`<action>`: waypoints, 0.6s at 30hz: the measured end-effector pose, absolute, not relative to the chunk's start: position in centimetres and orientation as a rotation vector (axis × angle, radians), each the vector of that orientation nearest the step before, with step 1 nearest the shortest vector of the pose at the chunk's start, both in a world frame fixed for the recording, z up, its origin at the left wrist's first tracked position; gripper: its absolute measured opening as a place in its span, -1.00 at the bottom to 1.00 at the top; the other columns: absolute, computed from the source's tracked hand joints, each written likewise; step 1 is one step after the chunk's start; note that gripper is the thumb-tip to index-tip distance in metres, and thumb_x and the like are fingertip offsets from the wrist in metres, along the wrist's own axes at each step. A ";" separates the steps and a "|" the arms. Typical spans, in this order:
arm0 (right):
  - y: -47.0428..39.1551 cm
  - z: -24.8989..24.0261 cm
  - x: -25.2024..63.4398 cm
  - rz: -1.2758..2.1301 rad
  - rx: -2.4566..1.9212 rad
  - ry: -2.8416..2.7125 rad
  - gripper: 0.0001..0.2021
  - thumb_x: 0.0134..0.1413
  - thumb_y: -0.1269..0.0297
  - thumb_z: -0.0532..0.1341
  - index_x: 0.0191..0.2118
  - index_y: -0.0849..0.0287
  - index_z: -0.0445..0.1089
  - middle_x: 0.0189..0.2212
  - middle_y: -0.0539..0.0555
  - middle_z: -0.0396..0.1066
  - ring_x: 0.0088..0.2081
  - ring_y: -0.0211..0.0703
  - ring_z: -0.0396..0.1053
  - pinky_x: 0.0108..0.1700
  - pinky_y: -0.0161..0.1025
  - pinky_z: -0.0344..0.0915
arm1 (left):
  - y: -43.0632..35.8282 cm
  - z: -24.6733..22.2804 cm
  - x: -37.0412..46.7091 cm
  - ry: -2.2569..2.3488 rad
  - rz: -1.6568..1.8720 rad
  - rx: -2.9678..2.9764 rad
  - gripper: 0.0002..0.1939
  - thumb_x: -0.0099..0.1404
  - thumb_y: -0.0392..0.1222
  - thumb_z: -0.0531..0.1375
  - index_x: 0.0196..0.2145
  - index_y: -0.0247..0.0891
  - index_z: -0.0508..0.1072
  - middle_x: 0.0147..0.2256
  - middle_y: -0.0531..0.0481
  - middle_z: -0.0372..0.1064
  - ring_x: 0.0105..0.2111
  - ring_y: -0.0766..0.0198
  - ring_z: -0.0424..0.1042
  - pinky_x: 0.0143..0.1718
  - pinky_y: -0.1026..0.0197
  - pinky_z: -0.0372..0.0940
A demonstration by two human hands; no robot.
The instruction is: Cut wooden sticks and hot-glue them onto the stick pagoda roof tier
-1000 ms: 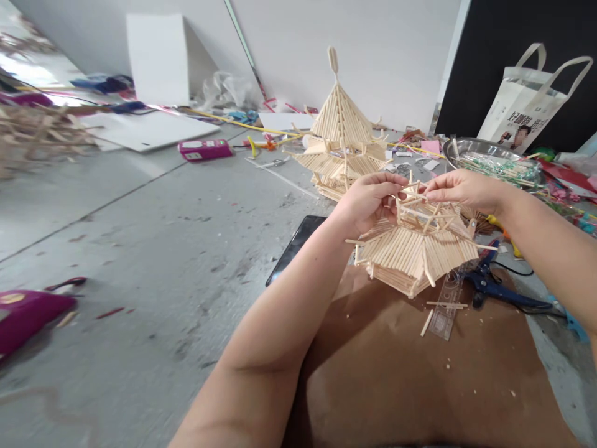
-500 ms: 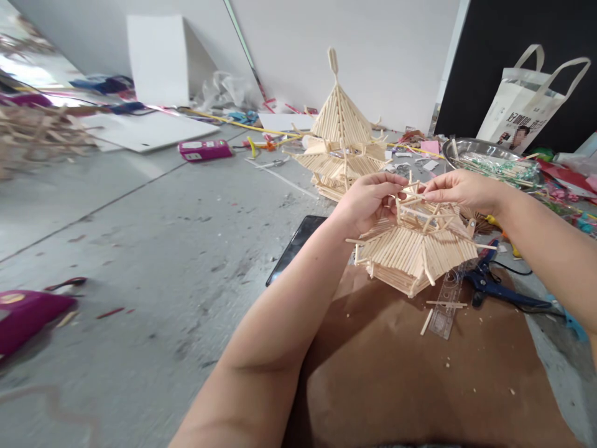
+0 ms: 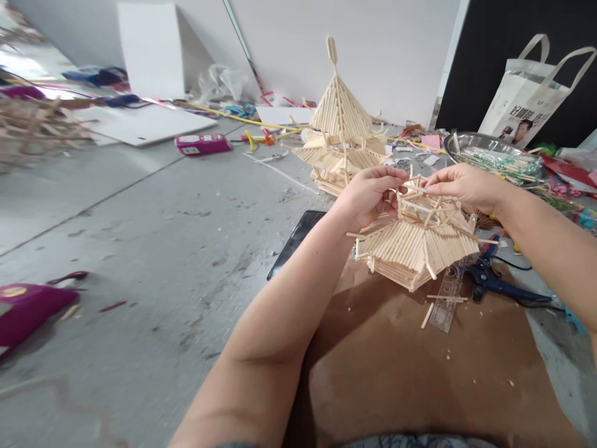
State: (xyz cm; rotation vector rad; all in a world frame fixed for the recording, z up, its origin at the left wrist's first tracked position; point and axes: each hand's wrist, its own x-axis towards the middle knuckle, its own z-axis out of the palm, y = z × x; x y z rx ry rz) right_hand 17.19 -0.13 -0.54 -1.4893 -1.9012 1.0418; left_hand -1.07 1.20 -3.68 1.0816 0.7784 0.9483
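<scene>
We steady a thin stick at the top of the near model.

Our left hand [image 3: 373, 193] and right hand [image 3: 459, 182] seem closed in fingertip pinches on the stick [image 3: 415, 188], just over the open upper frame; whether it touches the frame, we cannot tell. The model [image 3: 408, 249] sits by the far edge of the brown sheet [image 3: 420, 373], near the ruler [image 3: 442, 316]. We judge this a placing step, and the next move calls for light, even pressure and careful alignment.
</scene>
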 end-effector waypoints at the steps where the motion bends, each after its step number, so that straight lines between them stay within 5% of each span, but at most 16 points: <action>1: -0.2 -0.5 17.0 1.007 -1.501 -1.917 -0.91 -0.11 0.31 0.22 -0.56 0.13 0.37 -0.52 -0.01 0.38 -0.44 -0.24 0.30 -0.23 -0.14 0.27 | 1.2 -3.7 -1.1 0.779 0.953 1.085 -0.90 0.16 -0.44 0.08 -0.38 -0.35 0.37 -0.60 0.08 0.32 -0.74 0.50 0.22 -0.67 0.38 0.17; 6: -0.5 -0.1 16.7 0.810 -1.574 -2.007 -0.91 -0.06 0.31 0.19 -0.49 0.16 0.40 -0.53 -0.02 0.37 -0.48 -0.28 0.27 -0.31 -0.19 0.25 | 1.4 -3.8 -1.0 0.778 0.966 1.091 -0.89 0.14 -0.45 0.08 -0.38 -0.36 0.37 -0.60 0.09 0.32 -0.73 0.49 0.24 -0.66 0.38 0.20; 13: -7.3 1.6 17.7 0.085 -1.337 -2.035 -0.87 0.06 0.27 0.14 -0.32 0.17 0.39 -0.43 -0.01 0.41 -0.41 -0.29 0.32 -0.34 -0.28 0.23 | 1.4 -3.9 -1.2 0.750 0.964 1.101 -0.90 0.12 -0.45 0.10 -0.39 -0.37 0.38 -0.61 0.09 0.33 -0.75 0.50 0.21 -0.69 0.39 0.18; 18: -14.0 -2.6 16.5 -0.013 -0.897 -2.797 -0.86 0.09 0.47 0.06 -0.38 0.20 0.35 -0.44 0.03 0.41 -0.41 -0.27 0.30 -0.35 -0.27 0.19 | 1.3 -3.8 -1.0 0.771 0.971 1.082 -0.88 0.13 -0.46 0.08 -0.40 -0.36 0.39 -0.61 0.08 0.33 -0.75 0.50 0.21 -0.71 0.40 0.17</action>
